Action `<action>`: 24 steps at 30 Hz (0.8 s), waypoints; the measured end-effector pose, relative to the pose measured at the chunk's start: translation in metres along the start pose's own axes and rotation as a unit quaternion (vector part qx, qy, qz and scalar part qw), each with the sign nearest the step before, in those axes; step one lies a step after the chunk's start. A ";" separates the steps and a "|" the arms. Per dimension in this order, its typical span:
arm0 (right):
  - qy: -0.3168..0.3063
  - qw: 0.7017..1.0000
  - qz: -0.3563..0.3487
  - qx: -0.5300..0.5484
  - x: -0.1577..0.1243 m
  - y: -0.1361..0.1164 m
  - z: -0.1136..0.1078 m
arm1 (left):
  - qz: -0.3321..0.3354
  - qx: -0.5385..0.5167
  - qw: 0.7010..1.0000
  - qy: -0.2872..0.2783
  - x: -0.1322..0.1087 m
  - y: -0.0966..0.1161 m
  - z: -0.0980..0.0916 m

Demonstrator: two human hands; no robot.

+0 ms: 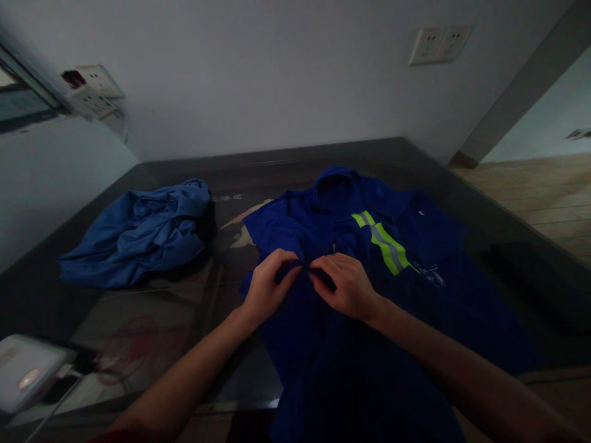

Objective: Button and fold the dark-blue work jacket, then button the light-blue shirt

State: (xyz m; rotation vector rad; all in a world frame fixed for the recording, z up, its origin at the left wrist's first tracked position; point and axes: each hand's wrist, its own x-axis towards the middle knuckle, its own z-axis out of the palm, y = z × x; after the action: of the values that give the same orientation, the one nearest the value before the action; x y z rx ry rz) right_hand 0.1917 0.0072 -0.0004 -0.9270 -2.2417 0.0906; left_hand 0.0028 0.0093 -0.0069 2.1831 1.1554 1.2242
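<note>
A dark blue work jacket (pixel 415 258) with a yellow and grey reflective stripe (pixel 382 243) lies spread on the dark table (pixel 184 320), collar at the far side. My left hand (pixel 268 286) pinches the jacket's left front edge at mid-chest. My right hand (pixel 344 283) pinches the right front edge just beside it. The fingertips of both hands nearly meet at the front opening, all curled onto the cloth.
A crumpled lighter blue garment (pixel 143 231) lies at the table's left. A white device (pixel 23 372) with a cable sits at the near left corner. Wall sockets (pixel 438 44) are on the wall behind. A dark flat object (pixel 535 271) lies at the right edge.
</note>
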 end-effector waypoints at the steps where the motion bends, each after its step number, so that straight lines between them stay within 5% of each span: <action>1: -0.004 1.000 0.003 0.007 0.000 0.000 0.001 | -0.004 0.001 1.000 0.005 0.000 -0.001 0.000; 13: -0.158 0.979 -0.090 0.094 -0.001 0.003 0.002 | -0.040 -0.046 0.997 -0.046 0.012 0.000 -0.011; 20: -0.307 0.934 0.079 0.167 -0.015 -0.005 -0.039 | 0.062 0.199 0.970 -0.130 0.008 -0.017 -0.006; 24: -0.301 0.928 0.162 0.145 -0.051 0.002 -0.074 | 0.089 0.283 0.939 -0.176 0.016 -0.014 0.001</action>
State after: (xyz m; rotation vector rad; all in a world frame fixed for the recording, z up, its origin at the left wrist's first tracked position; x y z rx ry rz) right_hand 0.2646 -0.0382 0.0258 -1.2089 -2.4840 0.9487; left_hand 0.0009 0.0306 -0.0085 2.8297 1.2839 0.5458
